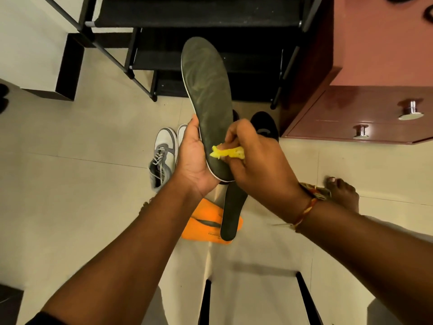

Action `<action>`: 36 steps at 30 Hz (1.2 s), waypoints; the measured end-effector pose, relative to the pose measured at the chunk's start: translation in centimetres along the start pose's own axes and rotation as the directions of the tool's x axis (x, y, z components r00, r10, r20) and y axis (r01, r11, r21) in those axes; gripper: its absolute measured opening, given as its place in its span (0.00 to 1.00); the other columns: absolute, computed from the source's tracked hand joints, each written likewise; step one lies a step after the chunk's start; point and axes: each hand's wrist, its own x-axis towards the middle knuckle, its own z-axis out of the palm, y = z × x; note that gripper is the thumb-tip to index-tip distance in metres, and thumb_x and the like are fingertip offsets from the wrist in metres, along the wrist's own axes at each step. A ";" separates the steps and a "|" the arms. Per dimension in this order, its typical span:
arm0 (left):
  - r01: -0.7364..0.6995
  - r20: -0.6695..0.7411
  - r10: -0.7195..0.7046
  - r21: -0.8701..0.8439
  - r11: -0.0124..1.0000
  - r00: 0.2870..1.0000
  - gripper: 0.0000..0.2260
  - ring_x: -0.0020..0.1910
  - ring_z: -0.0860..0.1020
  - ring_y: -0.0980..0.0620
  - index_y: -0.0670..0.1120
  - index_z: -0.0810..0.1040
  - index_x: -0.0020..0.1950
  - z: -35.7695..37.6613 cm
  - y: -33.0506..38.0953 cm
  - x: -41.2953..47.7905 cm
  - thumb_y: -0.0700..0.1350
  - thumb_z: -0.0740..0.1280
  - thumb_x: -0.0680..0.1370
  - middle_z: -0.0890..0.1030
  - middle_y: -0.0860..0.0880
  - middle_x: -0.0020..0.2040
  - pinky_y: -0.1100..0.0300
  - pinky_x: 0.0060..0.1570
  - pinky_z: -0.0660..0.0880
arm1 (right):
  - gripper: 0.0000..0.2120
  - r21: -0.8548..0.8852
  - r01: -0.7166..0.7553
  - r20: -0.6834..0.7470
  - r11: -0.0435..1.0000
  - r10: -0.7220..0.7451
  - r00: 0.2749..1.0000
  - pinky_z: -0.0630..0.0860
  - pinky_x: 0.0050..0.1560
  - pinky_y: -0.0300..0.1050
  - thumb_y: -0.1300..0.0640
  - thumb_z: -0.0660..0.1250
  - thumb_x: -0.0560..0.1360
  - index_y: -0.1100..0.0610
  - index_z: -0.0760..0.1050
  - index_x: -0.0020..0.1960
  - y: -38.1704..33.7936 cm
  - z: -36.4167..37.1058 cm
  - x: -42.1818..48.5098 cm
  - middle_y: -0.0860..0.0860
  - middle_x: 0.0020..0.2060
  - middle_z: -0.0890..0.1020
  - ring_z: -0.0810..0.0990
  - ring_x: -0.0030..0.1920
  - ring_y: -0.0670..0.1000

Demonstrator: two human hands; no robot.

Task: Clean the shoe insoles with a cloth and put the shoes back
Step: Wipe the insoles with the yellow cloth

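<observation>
My left hand (192, 158) holds a dark grey insole (206, 90) by its heel end, toe pointing up and away. My right hand (253, 158) presses a crumpled yellow cloth (228, 153) against the insole's lower part. On the floor below lie a second dark insole (233, 212) and an orange insole (203, 221) under it. A grey and white sneaker (162, 153) stands on the floor left of my hands, its pair mostly hidden behind my left hand. A black shoe (264, 124) sits behind my right hand.
A black shoe rack (206, 50) stands ahead with dark shelves. A reddish-brown cabinet (365, 90) with metal knobs is at the right. My bare foot (343, 192) rests on the tiled floor at the right.
</observation>
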 end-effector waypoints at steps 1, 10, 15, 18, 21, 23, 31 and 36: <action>-0.003 0.004 0.003 -0.007 1.000 1.000 0.25 0.48 0.83 0.46 0.42 0.85 0.49 0.0 0.0 0.0 0.60 0.56 0.82 0.84 0.44 0.46 0.52 0.57 0.78 | 0.12 -0.045 -0.011 -0.019 0.999 0.010 1.000 0.78 0.37 0.54 0.60 0.68 0.75 0.54 0.69 0.55 0.6 -0.2 0.4 0.51 0.43 0.81 0.80 0.44 0.53; -0.086 -0.094 0.079 -0.079 0.993 0.992 0.26 0.46 0.82 0.46 0.41 0.81 0.59 -0.5 0.4 0.6 0.62 0.59 0.80 0.81 0.41 0.50 0.55 0.47 0.82 | 0.14 0.095 0.065 0.097 0.993 -0.074 0.993 0.74 0.37 0.53 0.65 0.70 0.71 0.55 0.70 0.53 -1.9 -0.3 -1.0 0.50 0.40 0.79 0.78 0.41 0.52; 0.001 0.033 0.000 -0.031 1.000 0.999 0.25 0.53 0.83 0.46 0.45 0.86 0.52 0.7 -1.7 -0.2 0.61 0.55 0.81 0.84 0.44 0.53 0.49 0.65 0.73 | 0.11 -0.115 -0.039 -0.063 0.993 0.032 0.997 0.78 0.37 0.54 0.61 0.68 0.75 0.52 0.69 0.53 1.3 -1.7 2.0 0.50 0.43 0.80 0.78 0.42 0.52; -0.010 0.009 0.010 -0.025 1.000 1.000 0.27 0.50 0.84 0.46 0.45 0.86 0.51 0.6 -1.5 -0.1 0.61 0.54 0.82 0.85 0.44 0.51 0.50 0.60 0.77 | 0.12 -0.017 -0.071 -0.059 0.997 0.069 0.996 0.78 0.38 0.51 0.63 0.69 0.74 0.52 0.69 0.53 0.4 -1.3 1.2 0.47 0.43 0.79 0.79 0.43 0.48; -0.042 -0.068 0.039 -0.032 0.999 0.997 0.27 0.43 0.85 0.46 0.41 0.82 0.55 0.0 -0.7 0.1 0.62 0.55 0.82 0.83 0.42 0.48 0.53 0.47 0.83 | 0.15 0.209 -0.131 0.038 0.969 0.126 0.991 0.77 0.40 0.49 0.65 0.70 0.72 0.52 0.70 0.52 -1.9 -0.1 -0.9 0.45 0.41 0.79 0.79 0.43 0.44; -0.051 -0.091 0.047 -0.036 0.998 0.995 0.27 0.42 0.84 0.47 0.41 0.79 0.59 -0.1 -0.4 0.2 0.63 0.55 0.82 0.82 0.43 0.49 0.53 0.46 0.83 | 0.15 0.254 -0.120 0.056 0.960 0.109 0.992 0.77 0.41 0.50 0.64 0.71 0.72 0.53 0.70 0.52 -2.2 0.2 -1.4 0.45 0.41 0.79 0.79 0.43 0.45; 0.103 -0.010 -0.103 0.100 0.990 0.995 0.28 0.55 0.81 0.44 0.47 0.77 0.69 1.1 -4.7 -0.4 0.65 0.56 0.81 0.81 0.41 0.59 0.49 0.60 0.76 | 0.06 -0.072 -0.108 -0.261 0.992 0.086 0.961 0.77 0.40 0.53 0.64 0.66 0.76 0.56 0.73 0.50 3.4 -3.3 3.1 0.50 0.41 0.80 0.78 0.42 0.50; 0.137 -0.043 -0.130 0.244 0.960 0.991 0.36 0.50 0.80 0.45 0.41 0.77 0.68 1.0 -4.7 -0.3 0.69 0.54 0.79 0.81 0.39 0.55 0.53 0.54 0.79 | 0.05 -0.050 -0.213 -0.279 0.976 0.192 0.941 0.75 0.46 0.32 0.59 0.70 0.75 0.52 0.79 0.51 4.9 -4.5 3.7 0.46 0.47 0.80 0.77 0.47 0.43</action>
